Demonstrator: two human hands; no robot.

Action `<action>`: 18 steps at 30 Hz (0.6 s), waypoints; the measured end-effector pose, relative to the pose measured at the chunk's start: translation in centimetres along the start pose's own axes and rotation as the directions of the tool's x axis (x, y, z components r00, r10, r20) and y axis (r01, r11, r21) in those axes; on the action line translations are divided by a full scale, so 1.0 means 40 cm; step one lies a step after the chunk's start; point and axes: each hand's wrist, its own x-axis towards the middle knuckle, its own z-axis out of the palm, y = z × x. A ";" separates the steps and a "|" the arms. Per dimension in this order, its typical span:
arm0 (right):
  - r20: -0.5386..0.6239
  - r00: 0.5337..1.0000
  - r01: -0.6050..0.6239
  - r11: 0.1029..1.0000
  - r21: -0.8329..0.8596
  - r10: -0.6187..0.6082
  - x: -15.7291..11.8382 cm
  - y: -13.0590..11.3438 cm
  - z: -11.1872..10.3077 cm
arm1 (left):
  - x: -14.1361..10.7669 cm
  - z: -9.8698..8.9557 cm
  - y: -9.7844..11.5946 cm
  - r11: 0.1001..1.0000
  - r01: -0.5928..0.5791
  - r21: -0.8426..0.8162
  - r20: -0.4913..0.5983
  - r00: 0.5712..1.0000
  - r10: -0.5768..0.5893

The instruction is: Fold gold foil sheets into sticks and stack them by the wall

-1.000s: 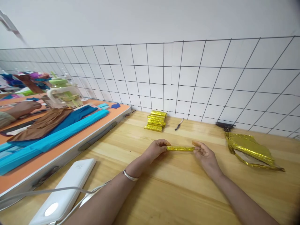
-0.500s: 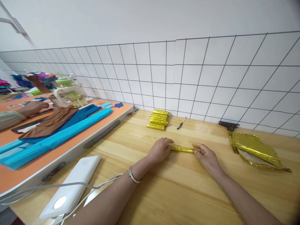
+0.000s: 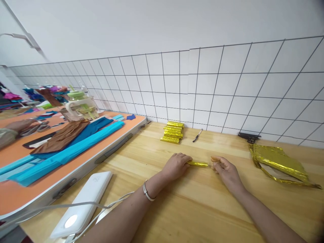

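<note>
A thin gold foil roll lies on the wooden table between my hands. Its left end is under the fingers of my left hand, which is closed on it. My right hand is just beyond the roll's right end, with thumb and fingers pinched together; a small pale bit shows at the fingertips, too blurred to identify. Behind them is a row of several gold foil rolls, with a pen to its right. A folded gold foil sheet rests at the right.
A white power bank with cables lies at the left front. On the orange table are blue and brown fabrics, a jug and another person's hand. A black clamp stands by the wall grid.
My right hand has moved slightly right, away from the roll's end, leaving a small gap. The other person's hand has shifted left. The camera view has shifted a little.
</note>
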 end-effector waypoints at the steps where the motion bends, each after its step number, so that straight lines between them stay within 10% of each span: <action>1: 0.002 1.000 -0.007 1.000 -0.003 0.007 0.001 0.002 0.000 | 0.009 -0.011 -0.012 1.000 0.017 -0.021 -0.028 0.999 -0.017; 11: 0.045 0.999 -0.009 0.999 -0.046 0.011 0.006 0.008 -0.003 | 0.185 -0.202 -0.272 0.974 0.217 -0.061 -0.247 0.943 -0.225; 18: 0.086 0.996 -0.006 0.996 -0.089 0.014 0.007 0.010 -0.005 | 0.313 -0.179 -0.426 0.930 0.320 -0.182 -0.288 0.887 -0.362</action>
